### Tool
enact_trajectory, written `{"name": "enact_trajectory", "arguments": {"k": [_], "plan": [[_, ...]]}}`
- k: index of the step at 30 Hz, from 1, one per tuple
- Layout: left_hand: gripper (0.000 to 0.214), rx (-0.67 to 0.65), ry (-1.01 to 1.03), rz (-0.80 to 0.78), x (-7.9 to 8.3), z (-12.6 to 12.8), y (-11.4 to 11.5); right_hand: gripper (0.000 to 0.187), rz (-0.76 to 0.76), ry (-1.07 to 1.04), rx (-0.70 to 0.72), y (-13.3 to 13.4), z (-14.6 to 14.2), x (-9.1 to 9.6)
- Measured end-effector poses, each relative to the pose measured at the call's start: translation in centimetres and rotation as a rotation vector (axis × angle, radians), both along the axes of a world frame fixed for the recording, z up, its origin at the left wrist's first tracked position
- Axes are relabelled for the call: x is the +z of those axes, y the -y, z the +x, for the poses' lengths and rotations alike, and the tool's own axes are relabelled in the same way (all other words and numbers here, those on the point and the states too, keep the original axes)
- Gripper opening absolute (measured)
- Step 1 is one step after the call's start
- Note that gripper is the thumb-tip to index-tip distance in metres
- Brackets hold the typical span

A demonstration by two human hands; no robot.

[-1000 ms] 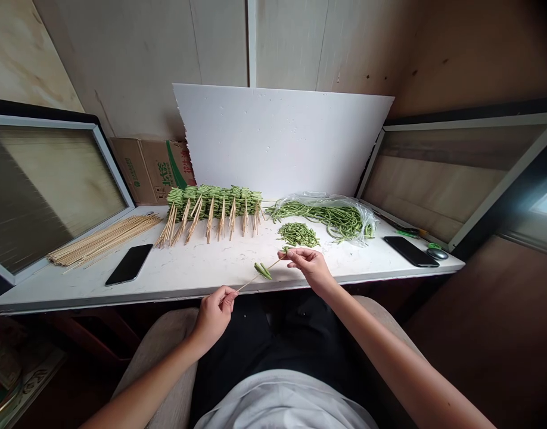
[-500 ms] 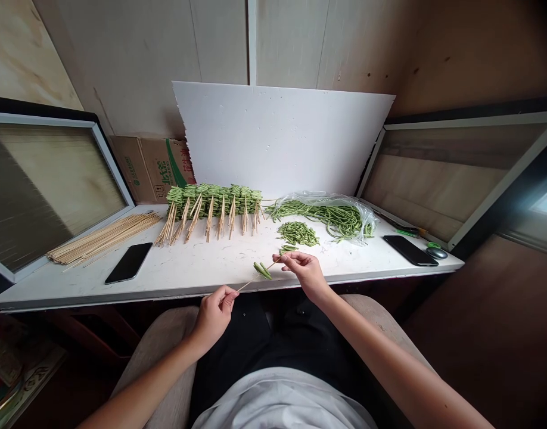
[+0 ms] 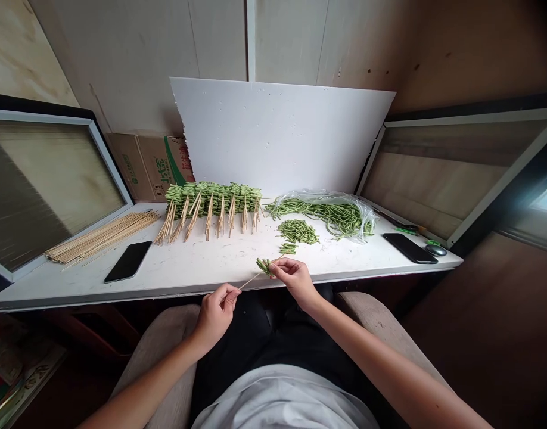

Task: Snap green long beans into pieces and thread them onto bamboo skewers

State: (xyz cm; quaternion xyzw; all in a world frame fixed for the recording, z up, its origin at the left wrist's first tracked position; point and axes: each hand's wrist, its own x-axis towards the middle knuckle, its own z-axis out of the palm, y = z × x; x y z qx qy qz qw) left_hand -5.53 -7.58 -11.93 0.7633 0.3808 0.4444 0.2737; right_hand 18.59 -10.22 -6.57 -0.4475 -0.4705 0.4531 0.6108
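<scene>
My left hand (image 3: 218,311) is closed round the lower end of a thin bamboo skewer (image 3: 250,282), which slants up to the right over the table's front edge. Cut green bean pieces (image 3: 263,266) are threaded side by side on it. My right hand (image 3: 292,277) pinches the bean piece nearest the skewer's tip, and the tip shows just past the fingers. Beyond that hand lie a short row of cut bean pieces (image 3: 288,248) and a larger heap of cut bean pieces (image 3: 299,232).
Stacked bean skewers (image 3: 215,199) stand at the back, sticks toward me. Loose bamboo skewers (image 3: 103,237) and a phone (image 3: 128,262) lie at left. Long beans (image 3: 318,210) in a plastic bag (image 3: 367,217) are at back right, near another phone (image 3: 409,247) and a mouse (image 3: 437,250).
My right hand has slid down and left along the skewer, bringing a bean piece against those on it. My left hand keeps its grip in nearly the same place.
</scene>
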Motion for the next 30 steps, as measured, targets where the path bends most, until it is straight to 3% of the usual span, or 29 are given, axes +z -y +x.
{"name": "enact_trajectory", "arguments": {"k": [5, 7, 11, 15, 18, 23, 27, 30], "plan": [[0.031, 0.001, 0.024, -0.033, 0.3, 0.2, -0.1, 0.042, 0.051, 0.041, -0.006, -0.7, 2.2, 1.1], [0.031, 0.006, 0.030, -0.039, 0.3, 0.2, -0.2, 0.045, 0.097, 0.117, -0.074, -1.3, 4.1, 1.5], [0.032, 0.021, 0.028, -0.046, 0.3, 0.1, -0.5, 0.034, 0.181, 0.652, -0.328, -2.4, 8.0, 1.6], [0.033, 0.016, 0.021, -0.048, 0.5, 0.2, -0.4, 0.023, 0.283, 1.134, -0.348, -3.2, 9.7, 0.9], [0.033, 0.014, 0.019, -0.039, 0.6, 0.2, -0.3, 0.018, 0.274, 1.346, -0.350, -3.8, 9.6, 0.5], [0.034, 0.007, 0.020, -0.052, 0.6, 0.2, -0.3, 0.014, 0.160, 1.441, -0.424, -4.8, 9.1, 0.4], [0.033, 0.002, 0.020, -0.059, 0.6, 0.2, -0.3, 0.015, 0.184, 1.494, -0.435, -4.9, 9.2, 0.4], [0.032, 0.004, 0.021, -0.061, 0.5, 0.2, -0.3, 0.016, 0.203, 1.407, -0.445, -4.8, 9.1, 0.6]]}}
